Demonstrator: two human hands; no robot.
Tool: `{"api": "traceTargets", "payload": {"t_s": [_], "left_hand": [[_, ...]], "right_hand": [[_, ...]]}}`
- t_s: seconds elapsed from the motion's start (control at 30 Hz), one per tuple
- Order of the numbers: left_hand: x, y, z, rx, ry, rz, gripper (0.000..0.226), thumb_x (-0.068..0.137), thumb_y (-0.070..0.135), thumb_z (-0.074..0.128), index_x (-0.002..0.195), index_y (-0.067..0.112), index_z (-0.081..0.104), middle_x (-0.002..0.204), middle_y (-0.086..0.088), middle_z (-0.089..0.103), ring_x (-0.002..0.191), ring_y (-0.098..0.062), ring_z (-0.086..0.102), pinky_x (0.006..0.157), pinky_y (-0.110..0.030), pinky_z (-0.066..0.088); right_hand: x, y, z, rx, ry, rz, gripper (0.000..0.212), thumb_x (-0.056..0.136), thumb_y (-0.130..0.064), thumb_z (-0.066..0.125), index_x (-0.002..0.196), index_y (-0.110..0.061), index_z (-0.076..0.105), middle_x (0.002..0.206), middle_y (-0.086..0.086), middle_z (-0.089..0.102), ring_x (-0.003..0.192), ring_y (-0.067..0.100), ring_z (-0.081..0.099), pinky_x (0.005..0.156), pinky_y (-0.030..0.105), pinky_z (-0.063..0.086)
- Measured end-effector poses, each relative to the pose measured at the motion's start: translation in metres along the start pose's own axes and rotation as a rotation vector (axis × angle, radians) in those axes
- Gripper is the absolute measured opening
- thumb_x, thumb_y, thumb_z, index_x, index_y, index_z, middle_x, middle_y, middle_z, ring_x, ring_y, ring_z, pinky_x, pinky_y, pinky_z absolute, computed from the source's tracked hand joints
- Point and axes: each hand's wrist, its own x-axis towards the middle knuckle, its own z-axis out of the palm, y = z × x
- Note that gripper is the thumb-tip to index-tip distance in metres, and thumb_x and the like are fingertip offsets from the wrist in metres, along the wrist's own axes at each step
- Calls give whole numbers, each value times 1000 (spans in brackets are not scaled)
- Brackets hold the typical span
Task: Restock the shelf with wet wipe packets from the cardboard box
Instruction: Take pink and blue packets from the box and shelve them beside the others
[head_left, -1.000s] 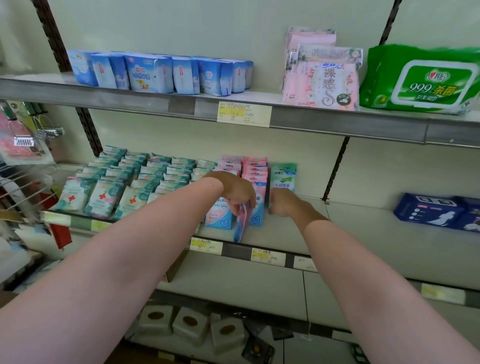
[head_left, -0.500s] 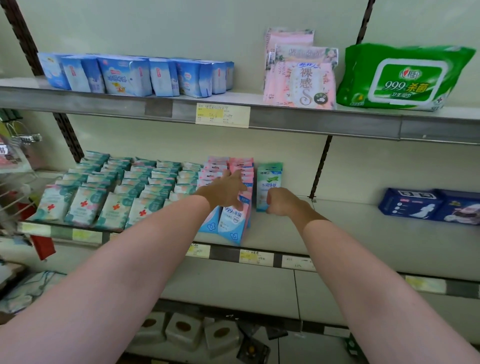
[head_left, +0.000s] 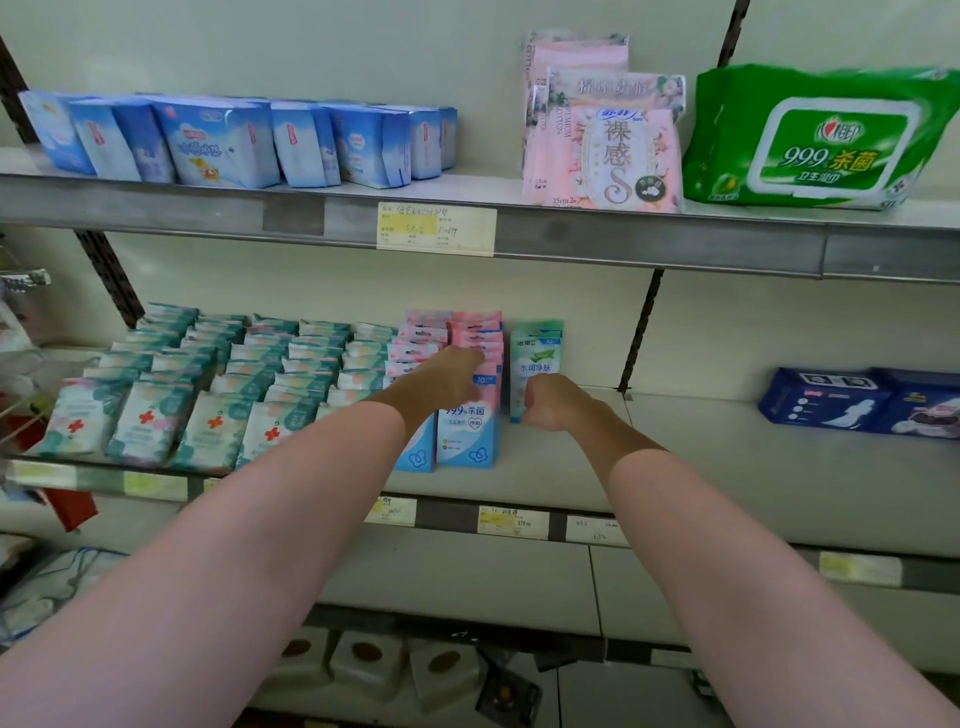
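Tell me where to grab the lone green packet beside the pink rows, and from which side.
Pinch the green packet by its top edge, from above and the right. It stands upright, the pink rows crowd its left, and bare shelf lies to its right.

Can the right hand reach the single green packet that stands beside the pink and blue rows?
Probably yes. The right hand is curled just in front of the green packet, at its lower edge, and nothing stands between them. The shelf to its right is bare.
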Motion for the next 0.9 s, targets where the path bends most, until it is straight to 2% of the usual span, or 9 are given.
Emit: {"api": "traceTargets", "payload": {"t_s": [0.13,0.27,0.37,0.43,0.57,0.7,0.9], "left_hand": [[3,-2,2,19,18,-3,55,91,19,67,140,9,46,134,-13,55,113,-27,58,92,-36,50],[4,-3,10,108,76,23,49,91,16,63,137,8,47,127,-13,58,115,-28,53,97,-40,47],[4,0,15,235,70,18,52,89,12,61,137,10,42,127,-12,56,120,-30,47,105,-47,34],[4,1,17,270,72,17,57,87,11,63,139,10,39,130,-12,52,122,-31,45,106,-47,31],[2,1,16,274,134,36,66,86,8,67,144,9,35,140,-13,43,128,-30,40,108,-44,33],[-5,-2,11,301,200,31,61,86,6,64,141,10,39,136,-12,44,127,-30,40,106,-43,36],[-24,-8,7,304,217,13,54,84,11,65,134,12,46,133,-12,46,123,-30,42,104,-43,38]], "right_hand": [[4,-1,2,1,-14,9,34,86,-20,64,62,-21,39,69,0,45,79,26,54,69,28,40],[8,-1,5,7,-26,2,33,85,-20,63,61,-21,40,69,0,46,81,26,55,70,29,41],[9,-1,9,22,-33,-4,30,85,-20,63,63,-20,43,71,-1,49,82,25,56,70,28,41],[8,-1,11,27,-38,-7,22,85,-20,64,70,-17,48,76,0,52,83,25,57,70,28,41],[5,0,15,42,-42,-4,12,87,-21,64,84,-16,53,85,4,56,85,25,57,71,30,42],[0,-3,15,43,-51,-3,12,88,-21,63,96,-13,58,93,6,61,88,25,60,72,31,45],[-13,-16,6,46,-19,-28,9,91,-18,61,95,-15,53,94,5,57,90,25,58,75,31,44]]}}
